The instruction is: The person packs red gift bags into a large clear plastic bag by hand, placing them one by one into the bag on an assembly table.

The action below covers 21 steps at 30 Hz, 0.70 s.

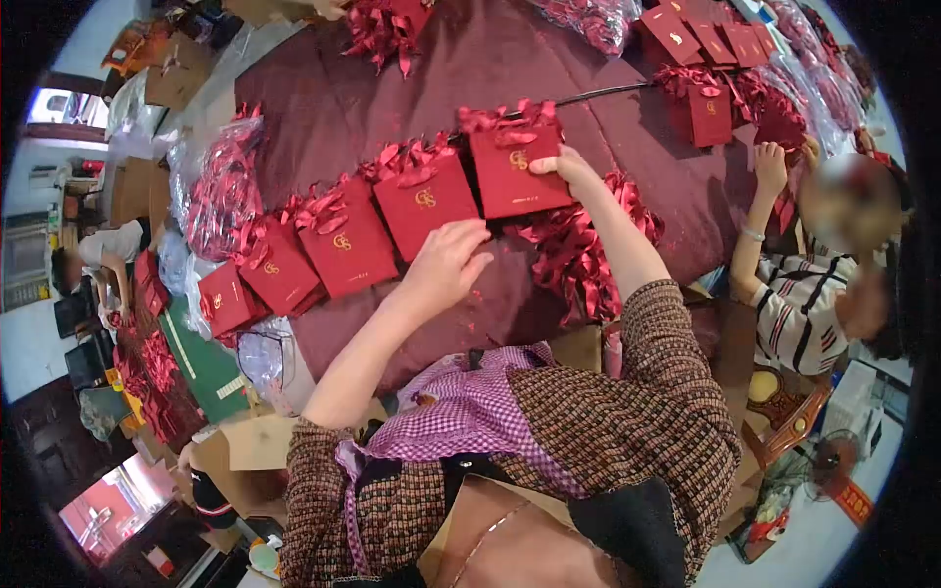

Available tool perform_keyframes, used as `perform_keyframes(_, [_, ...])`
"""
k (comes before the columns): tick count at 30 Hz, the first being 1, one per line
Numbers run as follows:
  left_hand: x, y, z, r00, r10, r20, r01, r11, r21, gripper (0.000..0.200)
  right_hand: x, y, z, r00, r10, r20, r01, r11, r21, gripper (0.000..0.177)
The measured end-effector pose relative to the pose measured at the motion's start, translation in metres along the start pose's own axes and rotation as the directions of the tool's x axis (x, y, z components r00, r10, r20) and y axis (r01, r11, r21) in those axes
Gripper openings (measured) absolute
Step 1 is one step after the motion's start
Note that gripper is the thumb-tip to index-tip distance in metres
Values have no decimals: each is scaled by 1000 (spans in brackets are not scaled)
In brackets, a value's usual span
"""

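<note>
A row of red paper gift bags with gold lettering and red ribbon bows lies across the dark red cloth. My right hand (563,172) grips the bag at the row's right end (510,181), thumb on its front face and fingers hidden behind. My left hand (451,259), fingers extended and thumb apart, lies at the lower right corner of the neighbouring bag (423,204). Further left, more bags (345,240) overlap one another. Below my right wrist is a heap of red ribbons (588,257).
The cloth-covered table (353,88) also bears plastic-wrapped red bundles (223,176) at left and a ribbon pile (385,34) at the far side. More red bags (710,113) lie at right, where a person in a striped top (809,304) sits. Another person (116,250) bends at left.
</note>
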<state>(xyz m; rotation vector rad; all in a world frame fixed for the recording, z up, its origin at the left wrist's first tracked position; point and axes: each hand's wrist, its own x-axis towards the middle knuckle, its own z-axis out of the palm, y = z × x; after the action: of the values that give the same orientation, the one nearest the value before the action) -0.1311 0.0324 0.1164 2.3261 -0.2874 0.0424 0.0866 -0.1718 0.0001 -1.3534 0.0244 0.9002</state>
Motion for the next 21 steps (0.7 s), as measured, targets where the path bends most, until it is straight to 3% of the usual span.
perform_keyframes(1, [15, -2, 6, 997, 73, -7, -72, 994, 86, 31, -3, -3, 2, 995, -16, 98, 17, 1000, -8, 43])
perform_keyframes(3, [43, -7, 15, 995, 89, 39, -93, 987, 128, 35, 2, -5, 0, 995, 46, 83, -40, 997, -63, 43])
perform_keyframes(5, [74, -15, 30, 985, 169, 42, -173, 925, 338, 42, 3, -12, -2, 993, 65, 102, -52, 991, -127, 38])
perform_keyframes(7, [101, -23, 41, 985, 103, 139, -157, 865, 477, 65, 22, -6, -10, 986, 165, 0, -159, 948, -276, 35])
perform_keyframes(8, [114, -22, 43, 983, 48, 177, -137, 832, 538, 74, 34, 3, -20, 985, 174, 21, -154, 918, -364, 38])
perform_keyframes(9, [122, -31, 49, 974, 27, 225, -159, 789, 593, 94, 28, 1, -17, 992, 108, 58, -86, 950, -300, 38])
perform_keyframes(12, [142, -39, 61, 947, -115, 301, -114, 754, 647, 113, 38, 8, -17, 988, 140, -67, -155, 875, -458, 38])
perform_keyframes(15, [150, -48, 72, 904, -241, 354, -75, 725, 685, 115, 25, -2, -9, 981, 90, -170, -161, 870, -467, 50])
perform_keyframes(17, [150, -51, 74, 891, -261, 371, -74, 723, 687, 114, 15, -5, -5, 987, 102, -122, -142, 911, -388, 56])
perform_keyframes(19, [153, -54, 75, 879, -287, 380, -67, 716, 695, 114, 3, -17, 1, 974, 102, -204, -177, 902, -393, 77])
perform_keyframes(21, [154, -56, 72, 879, -285, 383, -53, 738, 673, 114, -13, -38, 6, 978, 119, -170, -169, 931, -322, 80])
